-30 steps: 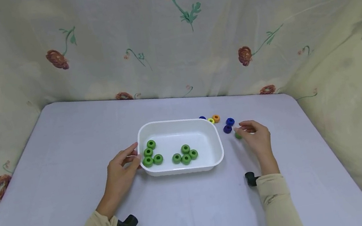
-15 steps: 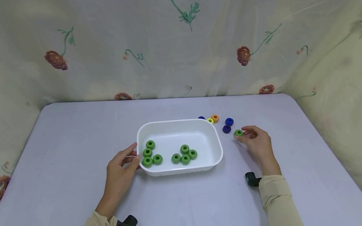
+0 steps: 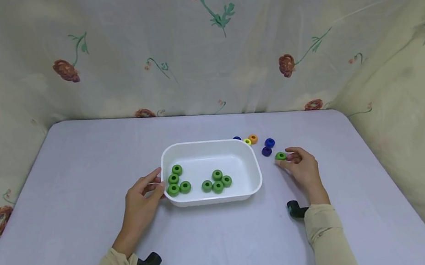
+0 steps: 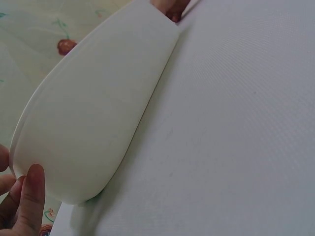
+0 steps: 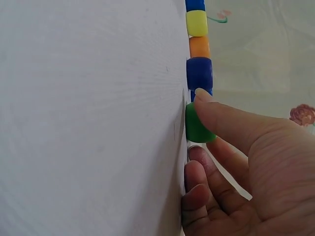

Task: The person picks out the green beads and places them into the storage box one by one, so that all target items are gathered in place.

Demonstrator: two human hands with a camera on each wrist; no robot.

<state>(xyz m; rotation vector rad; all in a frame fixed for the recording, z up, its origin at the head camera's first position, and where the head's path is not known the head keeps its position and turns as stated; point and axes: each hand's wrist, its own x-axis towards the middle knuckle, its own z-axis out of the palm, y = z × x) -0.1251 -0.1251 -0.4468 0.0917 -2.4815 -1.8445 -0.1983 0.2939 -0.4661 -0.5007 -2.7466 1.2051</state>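
Note:
A white rectangular tray [image 3: 243,192] sits on the table with several green beads [image 3: 217,175] inside, in two clusters. My left hand [image 3: 144,203] holds the tray's left end, its thumb against the outer wall in the left wrist view. To the right of the tray, my right hand [image 3: 302,169] pinches another green bead [image 5: 199,125] at table level. The thumb lies across this bead in the right wrist view, and the other fingers are curled below it. Just beyond are two blue beads [image 3: 269,142], close together.
Behind the tray's far right corner lie an orange bead [image 3: 253,139], a yellow bead [image 3: 247,141] and a partly hidden blue bead [image 3: 237,138]. The table [image 3: 215,252] has a pale cloth. A flowered curtain [image 3: 165,42] hangs behind and at the sides.
My right hand has shifted slightly toward me, and the green bead at its fingertips shows more than before. The left hand and the tray stay in place.

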